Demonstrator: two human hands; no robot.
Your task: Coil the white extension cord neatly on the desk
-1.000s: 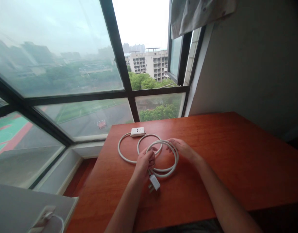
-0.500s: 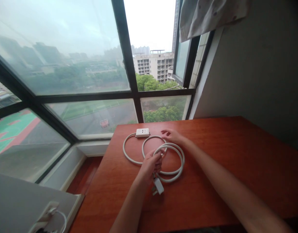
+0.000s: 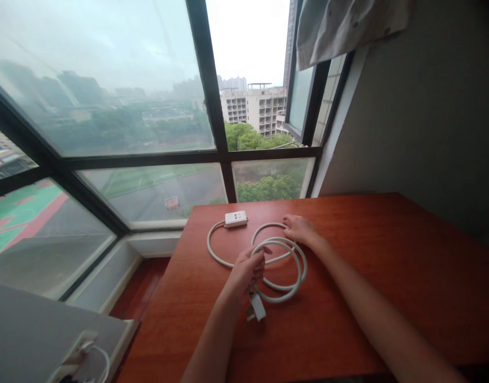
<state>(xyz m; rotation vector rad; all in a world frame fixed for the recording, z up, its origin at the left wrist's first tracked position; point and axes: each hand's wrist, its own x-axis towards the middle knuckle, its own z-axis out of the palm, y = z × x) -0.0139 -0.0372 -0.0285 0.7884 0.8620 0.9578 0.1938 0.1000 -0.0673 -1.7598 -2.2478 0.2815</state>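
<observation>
A white extension cord (image 3: 301,276) lies in loops on the reddish-brown table. My left hand (image 3: 246,270) is closed around several strands at the near left of the coil. Just below that hand, the cord's plug (image 3: 257,307) hangs out with its metal prongs pointing left. At the far right of the loops, my right hand (image 3: 301,230) pinches one loop of cord between thumb and fingers; the exact contact is partly hidden. The white socket block (image 3: 236,218) at the cord's other end rests near the table's far left edge.
The wooden table (image 3: 372,276) reaches toward a dark wall (image 3: 420,122) on the right. Black-framed windows (image 3: 149,159) stand beyond it, one pane swung out. At lower left, a wall outlet (image 3: 83,346) has a white cable plugged in.
My right hand has moved right and taken hold of the far loop, drawing it to the right. My left hand keeps its grip, nearly still. The socket block has barely shifted.
</observation>
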